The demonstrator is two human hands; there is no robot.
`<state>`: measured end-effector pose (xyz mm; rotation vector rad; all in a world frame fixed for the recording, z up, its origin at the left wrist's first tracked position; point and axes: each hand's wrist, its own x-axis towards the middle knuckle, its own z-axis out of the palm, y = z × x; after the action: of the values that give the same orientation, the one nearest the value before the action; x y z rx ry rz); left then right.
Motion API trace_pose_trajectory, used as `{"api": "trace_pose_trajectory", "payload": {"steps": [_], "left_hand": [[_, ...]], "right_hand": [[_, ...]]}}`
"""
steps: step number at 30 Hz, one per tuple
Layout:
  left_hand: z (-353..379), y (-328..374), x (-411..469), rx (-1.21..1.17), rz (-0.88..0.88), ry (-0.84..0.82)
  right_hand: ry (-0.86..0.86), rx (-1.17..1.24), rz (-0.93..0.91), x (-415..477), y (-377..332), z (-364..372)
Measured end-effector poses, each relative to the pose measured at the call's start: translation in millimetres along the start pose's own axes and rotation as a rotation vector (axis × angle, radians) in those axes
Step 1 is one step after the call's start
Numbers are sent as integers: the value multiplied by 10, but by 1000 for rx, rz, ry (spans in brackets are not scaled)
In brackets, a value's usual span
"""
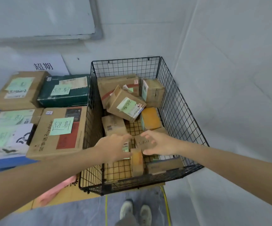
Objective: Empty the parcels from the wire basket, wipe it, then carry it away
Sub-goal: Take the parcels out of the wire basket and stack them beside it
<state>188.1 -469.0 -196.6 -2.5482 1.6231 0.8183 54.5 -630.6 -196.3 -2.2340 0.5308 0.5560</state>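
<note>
Head view: left hand [114,147] and right hand [158,142], fingers spread and unclosed, flank a small parcel [142,141] low inside the wire basket [172,103], near its front. Stiff cardboard, probably light: grip opposite faces squarely.

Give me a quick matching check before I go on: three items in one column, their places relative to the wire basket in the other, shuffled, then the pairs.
1. dark green box
2. orange parcel
3. tape roll

A. in the wire basket, standing on edge by the wall nearest the person
B. outside, left of the basket
C. in the basket, beside its right wall

Pairs: 1-B, 2-C, 3-A.
</note>
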Motion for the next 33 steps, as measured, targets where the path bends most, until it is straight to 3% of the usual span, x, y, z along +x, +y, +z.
{"api": "trace_pose_trajectory", "payload": {"steps": [10,33], "left_hand": [[76,-24,350,-199,-56,-45],[331,-58,705,-467,-219,-387]], "right_hand": [[-30,69,103,287,137,161],[-297,341,277,599,212,204]]}}
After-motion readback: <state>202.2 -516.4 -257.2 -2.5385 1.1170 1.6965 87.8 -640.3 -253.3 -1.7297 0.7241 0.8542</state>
